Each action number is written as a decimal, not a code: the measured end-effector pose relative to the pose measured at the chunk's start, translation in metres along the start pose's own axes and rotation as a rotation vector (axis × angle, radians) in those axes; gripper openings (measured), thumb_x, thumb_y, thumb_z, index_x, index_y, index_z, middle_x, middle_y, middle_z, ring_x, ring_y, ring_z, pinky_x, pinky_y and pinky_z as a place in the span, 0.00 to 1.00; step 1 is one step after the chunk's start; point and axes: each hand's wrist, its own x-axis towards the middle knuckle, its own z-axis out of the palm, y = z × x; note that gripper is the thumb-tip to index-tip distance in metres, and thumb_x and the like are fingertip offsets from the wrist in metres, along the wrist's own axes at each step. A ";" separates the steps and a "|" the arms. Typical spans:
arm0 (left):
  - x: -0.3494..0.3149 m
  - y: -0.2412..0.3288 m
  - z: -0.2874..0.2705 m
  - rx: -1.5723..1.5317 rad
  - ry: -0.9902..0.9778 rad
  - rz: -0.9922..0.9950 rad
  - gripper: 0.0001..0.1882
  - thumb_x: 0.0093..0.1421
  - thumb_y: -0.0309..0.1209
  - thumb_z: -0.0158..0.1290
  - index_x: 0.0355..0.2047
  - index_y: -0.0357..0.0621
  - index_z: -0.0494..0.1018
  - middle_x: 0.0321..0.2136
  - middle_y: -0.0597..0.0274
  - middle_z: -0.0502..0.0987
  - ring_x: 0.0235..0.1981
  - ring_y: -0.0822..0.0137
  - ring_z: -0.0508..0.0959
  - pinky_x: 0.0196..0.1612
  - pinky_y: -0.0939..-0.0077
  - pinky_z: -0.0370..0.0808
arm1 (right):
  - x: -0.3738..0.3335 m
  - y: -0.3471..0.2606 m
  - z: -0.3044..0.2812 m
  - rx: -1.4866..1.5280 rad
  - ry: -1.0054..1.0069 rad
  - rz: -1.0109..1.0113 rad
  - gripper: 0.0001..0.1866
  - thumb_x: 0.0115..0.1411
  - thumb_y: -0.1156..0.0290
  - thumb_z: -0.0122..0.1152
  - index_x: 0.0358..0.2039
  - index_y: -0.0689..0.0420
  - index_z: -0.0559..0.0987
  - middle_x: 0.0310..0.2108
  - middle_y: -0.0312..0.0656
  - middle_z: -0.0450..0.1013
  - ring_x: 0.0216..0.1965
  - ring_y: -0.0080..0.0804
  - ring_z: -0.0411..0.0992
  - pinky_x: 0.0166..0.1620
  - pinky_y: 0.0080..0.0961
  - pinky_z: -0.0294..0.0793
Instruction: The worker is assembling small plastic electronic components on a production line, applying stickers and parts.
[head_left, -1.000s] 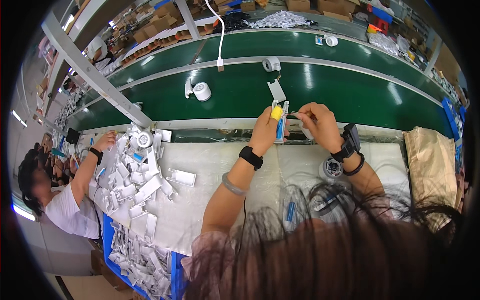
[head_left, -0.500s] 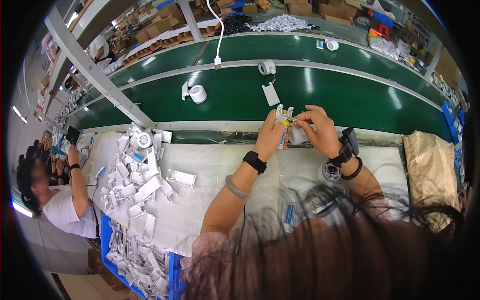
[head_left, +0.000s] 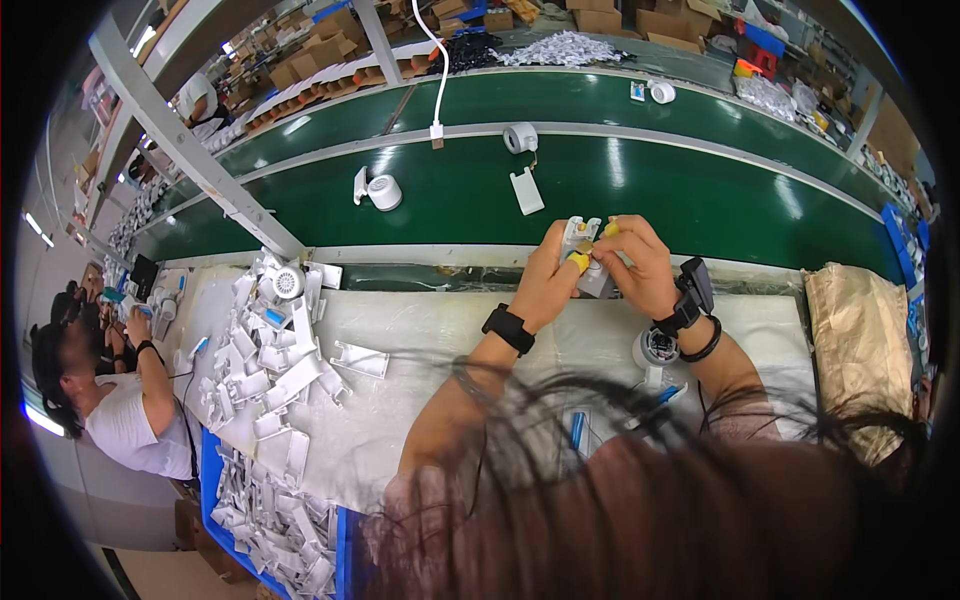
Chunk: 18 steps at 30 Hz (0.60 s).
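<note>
Just past the front edge of the work table, I hold a small white plastic housing with two prongs at its top. My left hand is closed round its left side. My right hand pinches at its right side, and what lies between those fingertips is too small to make out. Yellow patches show at the fingertips of both hands. A grey-white piece hangs under the fingers, partly hidden. Near my right wrist a round white unit with an open, dark inside lies on the table.
White plastic shells lie heaped left on the table, above a blue bin of similar shells. The green conveyor carries round white units and a flat cover. A white cable hangs overhead. A brown sack lies right; a co-worker sits left.
The units and the cover on the conveyor have shifted left. My right fingers have turned at the housing, showing a yellow tip. The co-worker's raised hand has come down.
</note>
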 end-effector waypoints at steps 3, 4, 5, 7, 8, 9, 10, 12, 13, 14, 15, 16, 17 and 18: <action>0.000 -0.001 0.000 -0.018 0.008 -0.016 0.17 0.59 0.27 0.42 0.50 0.40 0.62 0.32 0.62 0.74 0.24 0.76 0.72 0.23 0.82 0.71 | 0.000 -0.002 0.000 0.003 0.011 0.003 0.10 0.49 0.84 0.64 0.32 0.57 0.78 0.36 0.45 0.70 0.41 0.42 0.71 0.43 0.30 0.71; 0.001 -0.002 0.001 -0.020 0.004 -0.017 0.17 0.59 0.27 0.42 0.50 0.40 0.62 0.32 0.62 0.74 0.24 0.76 0.72 0.23 0.82 0.71 | -0.001 -0.001 -0.001 0.003 0.020 0.006 0.10 0.50 0.84 0.64 0.32 0.57 0.78 0.36 0.45 0.70 0.41 0.42 0.71 0.44 0.30 0.71; 0.002 -0.004 0.002 0.024 -0.003 0.016 0.18 0.59 0.27 0.42 0.50 0.40 0.63 0.32 0.62 0.74 0.24 0.75 0.72 0.24 0.81 0.71 | -0.002 0.000 -0.001 -0.001 0.021 0.009 0.10 0.50 0.84 0.64 0.32 0.57 0.78 0.36 0.45 0.70 0.41 0.42 0.71 0.44 0.30 0.71; 0.001 -0.002 0.000 0.075 0.003 0.048 0.18 0.58 0.26 0.42 0.49 0.40 0.63 0.32 0.61 0.73 0.24 0.75 0.72 0.25 0.80 0.71 | -0.002 0.002 0.002 0.029 0.014 0.009 0.10 0.50 0.84 0.64 0.32 0.57 0.78 0.36 0.45 0.70 0.41 0.42 0.71 0.44 0.31 0.71; -0.001 0.000 0.000 0.070 0.012 0.020 0.17 0.58 0.26 0.42 0.49 0.39 0.64 0.32 0.61 0.73 0.25 0.74 0.72 0.26 0.78 0.71 | -0.002 0.002 0.004 0.033 0.013 0.009 0.10 0.50 0.84 0.64 0.32 0.57 0.78 0.36 0.45 0.70 0.41 0.42 0.71 0.44 0.31 0.71; -0.002 0.004 0.000 0.063 0.014 -0.004 0.17 0.57 0.25 0.42 0.49 0.39 0.64 0.32 0.60 0.73 0.26 0.73 0.72 0.28 0.77 0.71 | -0.001 0.000 0.003 0.028 0.015 0.006 0.10 0.50 0.84 0.64 0.32 0.57 0.78 0.36 0.45 0.70 0.41 0.42 0.71 0.44 0.31 0.71; -0.003 0.006 0.001 0.063 0.012 -0.003 0.17 0.57 0.25 0.42 0.49 0.39 0.64 0.32 0.60 0.73 0.26 0.73 0.72 0.28 0.77 0.71 | -0.001 -0.002 0.002 0.024 0.016 0.003 0.10 0.50 0.84 0.63 0.32 0.57 0.78 0.37 0.45 0.70 0.41 0.42 0.71 0.44 0.31 0.71; -0.003 0.008 0.001 0.120 0.006 0.010 0.17 0.57 0.25 0.43 0.48 0.39 0.65 0.32 0.59 0.73 0.27 0.71 0.73 0.31 0.76 0.71 | 0.000 -0.002 0.000 0.008 0.016 -0.007 0.10 0.50 0.84 0.63 0.33 0.57 0.78 0.37 0.45 0.70 0.41 0.42 0.71 0.44 0.31 0.71; -0.002 0.006 0.001 0.119 0.004 0.009 0.17 0.57 0.25 0.43 0.48 0.39 0.65 0.32 0.59 0.73 0.27 0.71 0.73 0.31 0.76 0.71 | 0.000 -0.002 -0.001 -0.006 0.015 -0.017 0.10 0.50 0.84 0.63 0.33 0.57 0.78 0.37 0.45 0.70 0.41 0.42 0.71 0.44 0.31 0.71; -0.001 0.005 0.002 0.121 0.004 0.023 0.17 0.57 0.25 0.43 0.48 0.39 0.65 0.32 0.59 0.73 0.27 0.71 0.73 0.31 0.76 0.71 | 0.000 -0.001 -0.001 -0.008 0.015 -0.015 0.10 0.50 0.84 0.63 0.33 0.57 0.78 0.37 0.45 0.70 0.41 0.42 0.71 0.44 0.31 0.71; -0.001 0.004 0.002 0.125 0.009 0.037 0.17 0.57 0.25 0.43 0.48 0.39 0.65 0.32 0.59 0.73 0.27 0.71 0.73 0.31 0.76 0.71 | 0.000 -0.001 0.000 -0.004 0.012 -0.016 0.10 0.50 0.84 0.63 0.33 0.57 0.78 0.37 0.45 0.70 0.41 0.42 0.71 0.44 0.31 0.71; -0.001 0.002 0.001 0.126 0.010 0.037 0.17 0.57 0.25 0.43 0.48 0.39 0.65 0.32 0.59 0.73 0.27 0.71 0.73 0.31 0.76 0.71 | 0.000 -0.001 0.000 -0.001 0.009 -0.018 0.10 0.50 0.84 0.63 0.33 0.57 0.78 0.37 0.45 0.70 0.41 0.42 0.71 0.43 0.31 0.71; -0.001 -0.001 0.000 0.159 0.014 0.061 0.18 0.57 0.25 0.43 0.49 0.38 0.65 0.32 0.59 0.73 0.29 0.70 0.73 0.32 0.75 0.71 | 0.000 -0.001 0.001 0.000 0.009 -0.019 0.10 0.50 0.84 0.63 0.33 0.57 0.78 0.37 0.45 0.70 0.41 0.42 0.71 0.43 0.31 0.71; -0.001 -0.002 0.000 0.192 0.015 0.085 0.18 0.57 0.25 0.42 0.49 0.38 0.65 0.33 0.58 0.74 0.30 0.69 0.74 0.34 0.75 0.71 | 0.000 -0.001 0.001 0.008 0.001 -0.006 0.10 0.50 0.84 0.63 0.33 0.57 0.77 0.37 0.45 0.70 0.41 0.42 0.71 0.43 0.31 0.71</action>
